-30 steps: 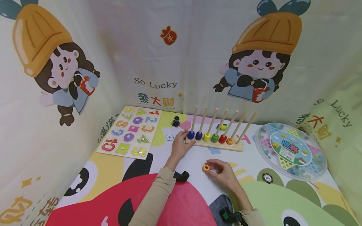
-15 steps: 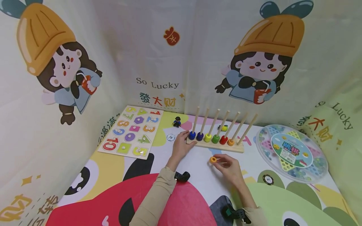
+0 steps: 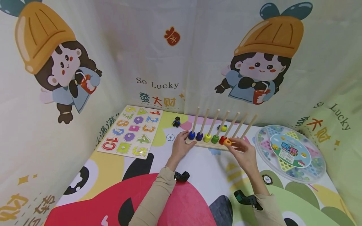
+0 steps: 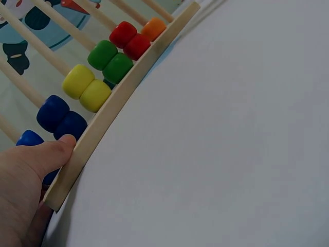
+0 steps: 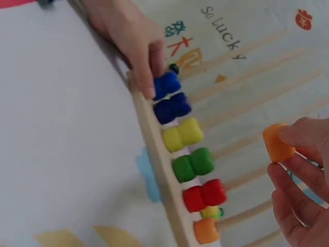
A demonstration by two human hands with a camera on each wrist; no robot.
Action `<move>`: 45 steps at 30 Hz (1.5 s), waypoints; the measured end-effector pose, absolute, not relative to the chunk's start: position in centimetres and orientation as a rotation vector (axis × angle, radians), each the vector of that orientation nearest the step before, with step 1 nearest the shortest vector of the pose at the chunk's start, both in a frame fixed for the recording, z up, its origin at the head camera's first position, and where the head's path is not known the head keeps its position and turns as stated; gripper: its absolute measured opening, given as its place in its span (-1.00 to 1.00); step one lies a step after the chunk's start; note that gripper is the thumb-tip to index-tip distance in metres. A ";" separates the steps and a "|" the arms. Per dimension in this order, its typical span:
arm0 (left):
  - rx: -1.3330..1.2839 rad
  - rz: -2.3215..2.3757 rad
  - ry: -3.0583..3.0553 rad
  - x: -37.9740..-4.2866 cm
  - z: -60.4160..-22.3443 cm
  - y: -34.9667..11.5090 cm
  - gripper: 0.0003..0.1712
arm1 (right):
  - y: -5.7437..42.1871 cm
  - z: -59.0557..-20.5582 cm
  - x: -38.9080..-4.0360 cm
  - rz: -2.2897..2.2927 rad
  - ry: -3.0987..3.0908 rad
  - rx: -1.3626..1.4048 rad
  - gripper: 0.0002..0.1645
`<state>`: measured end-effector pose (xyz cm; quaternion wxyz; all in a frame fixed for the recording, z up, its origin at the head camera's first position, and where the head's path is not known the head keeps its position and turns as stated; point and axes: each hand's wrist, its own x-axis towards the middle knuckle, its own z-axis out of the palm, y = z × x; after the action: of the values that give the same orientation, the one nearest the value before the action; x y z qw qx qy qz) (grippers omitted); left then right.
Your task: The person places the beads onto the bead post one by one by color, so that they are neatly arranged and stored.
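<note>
A wooden peg rack point(image 3: 207, 144) carries a row of upright pegs. Beads in blue, dark blue, yellow point(image 4: 86, 87), green point(image 4: 110, 62) and red point(image 4: 129, 40) sit in pairs on its pegs, and a single orange bead point(image 5: 206, 230) sits on the peg after red. My left hand point(image 3: 181, 146) grips the rack's left end, thumb on the front by the blue beads. Between thumb and fingers my right hand point(image 3: 245, 153) pinches another orange bead point(image 5: 277, 143), raised beside the pegs; in the head view it overlaps the rack near the red beads.
A number-and-shape puzzle board point(image 3: 131, 131) lies at the left. Behind the rack are a small toy figure point(image 3: 176, 122) and a yellow toy point(image 3: 223, 128). A round game box point(image 3: 291, 153) lies at the right, a dark chip point(image 3: 267, 179) nearer me. A patterned curtain point(image 3: 198, 62) hangs behind.
My right hand has carried the orange bead away from me and to the right, from the cloth in front up to the rack. The left hand stays on the rack's end.
</note>
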<state>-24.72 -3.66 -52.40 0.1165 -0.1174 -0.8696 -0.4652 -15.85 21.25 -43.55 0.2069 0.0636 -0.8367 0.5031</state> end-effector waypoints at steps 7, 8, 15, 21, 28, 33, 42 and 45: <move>-0.345 -1.359 -2.550 -24.7 -52.5 -3.7 -0.30 | 23.0 -41.5 -17.2 1.334 -2.318 0.065 -0.66; -0.344 -1.359 -2.550 -24.7 -52.5 -3.7 -0.30 | 23.2 -41.0 -17.3 1.332 -2.307 0.058 -0.65; -0.338 -1.352 -2.550 -24.7 -52.4 -3.6 -0.30 | 24.0 -38.5 -18.3 1.296 -2.185 0.075 -0.65; -0.338 -1.357 -2.551 -24.7 -52.4 -3.6 -0.30 | 24.3 -37.0 -18.8 1.270 -2.133 0.052 -0.64; -0.326 -1.359 -2.571 -24.6 -52.6 -3.6 -0.29 | 24.0 -35.4 -19.4 1.236 -2.078 -0.029 -0.61; -0.322 -1.368 -2.577 -24.7 -52.7 -3.5 -0.29 | 23.6 -34.6 -19.8 1.204 -2.110 -0.074 -0.60; -0.325 -1.366 -2.564 -24.9 -52.9 -3.5 -0.31 | 23.1 -33.9 -20.1 1.162 -2.186 -0.177 -0.59; -0.319 -1.366 -2.571 -25.0 -52.9 -3.6 -0.30 | 23.0 -34.0 -20.1 1.155 -2.194 -0.184 -0.58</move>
<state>-24.97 -3.56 -52.91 0.1065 -0.1082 -0.8729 -0.4638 -20.05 22.96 -33.97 0.3218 -0.0700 -0.8355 0.4398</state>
